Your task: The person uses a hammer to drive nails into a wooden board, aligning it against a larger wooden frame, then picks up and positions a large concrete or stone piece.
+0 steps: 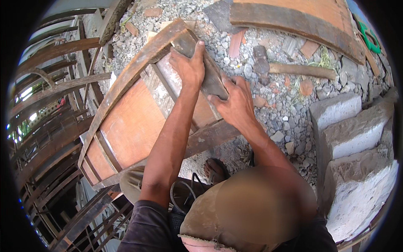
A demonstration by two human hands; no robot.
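A long wooden panel (132, 122) lies slanted in front of me, with orange plywood faces, crosswise battens and weathered side rails. Across its far right end sits a short, dark grey board (213, 84). My left hand (189, 69) is closed on the upper part of this board, thumb lying along it and fingers bent over its inner edge. Lower down, my right hand (237, 101) grips the same board by its outer edge, its thumb on top and fingertips partly hidden. Right of the board, a hammer (261, 65) with a wooden handle rests on the gravel.
Gravel (285, 126) with brick pieces covers the ground. Concrete blocks (352, 168) stand at the right. Another plywood panel (294, 25) with a curved wooden edge lies at the far right, near a green handle-like object (368, 38). Wooden frames (50, 101) are stacked along the left.
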